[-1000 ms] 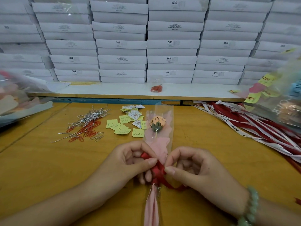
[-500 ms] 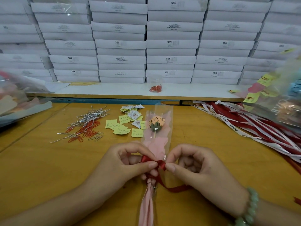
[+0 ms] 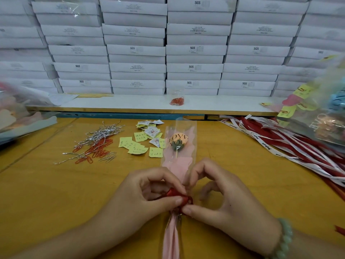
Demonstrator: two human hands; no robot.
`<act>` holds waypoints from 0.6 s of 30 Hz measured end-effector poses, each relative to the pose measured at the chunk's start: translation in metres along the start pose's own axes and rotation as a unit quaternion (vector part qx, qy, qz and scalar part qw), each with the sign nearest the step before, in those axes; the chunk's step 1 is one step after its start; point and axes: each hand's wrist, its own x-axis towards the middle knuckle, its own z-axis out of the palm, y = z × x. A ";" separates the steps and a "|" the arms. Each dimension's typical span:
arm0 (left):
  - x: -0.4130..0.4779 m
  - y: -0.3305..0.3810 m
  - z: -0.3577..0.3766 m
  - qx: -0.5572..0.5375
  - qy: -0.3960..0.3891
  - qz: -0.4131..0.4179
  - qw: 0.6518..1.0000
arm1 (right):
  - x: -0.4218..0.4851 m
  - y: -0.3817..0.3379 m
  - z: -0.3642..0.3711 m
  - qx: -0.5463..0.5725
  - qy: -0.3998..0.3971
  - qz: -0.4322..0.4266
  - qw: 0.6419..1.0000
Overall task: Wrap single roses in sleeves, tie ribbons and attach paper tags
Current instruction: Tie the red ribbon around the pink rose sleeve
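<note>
Clear sleeve (image 3: 190, 130) holding rose (image 3: 178, 140), left hand (image 3: 149, 199) and right hand (image 3: 225, 200) pinching ribbon (image 3: 185, 200), container (image 3: 177, 92) of red clips (image 3: 176, 101)

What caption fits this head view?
The left hand and right hand pinch a red ribbon around a sleeved rose.

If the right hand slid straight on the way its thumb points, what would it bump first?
Most likely the left hand. The right hand points its thumb leftward at the red ribbon both hands pinch, and the left thumb sits just beyond it.
</note>
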 end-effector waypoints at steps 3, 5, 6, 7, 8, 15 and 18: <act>-0.001 0.001 0.000 0.036 -0.002 0.016 0.999 | 0.001 0.002 0.002 0.025 -0.027 0.006 0.999; -0.002 0.003 0.001 0.064 -0.003 0.032 0.997 | 0.002 0.003 0.002 0.038 -0.040 0.021 0.998; -0.002 0.003 0.001 0.075 -0.002 0.041 0.996 | 0.002 0.003 0.002 0.043 -0.045 0.027 0.998; -0.002 0.004 0.002 0.081 -0.001 0.049 0.995 | 0.003 0.004 0.002 0.045 -0.048 0.031 0.997; -0.002 0.004 0.002 0.082 0.001 0.052 0.995 | 0.003 0.004 0.002 0.044 -0.049 0.033 0.997; -0.002 0.003 0.001 0.077 0.004 0.060 0.995 | 0.001 0.003 0.003 -0.006 -0.043 0.014 0.999; -0.001 0.001 0.001 0.098 0.008 0.076 0.992 | 0.001 0.004 0.004 -0.020 -0.032 0.009 0.999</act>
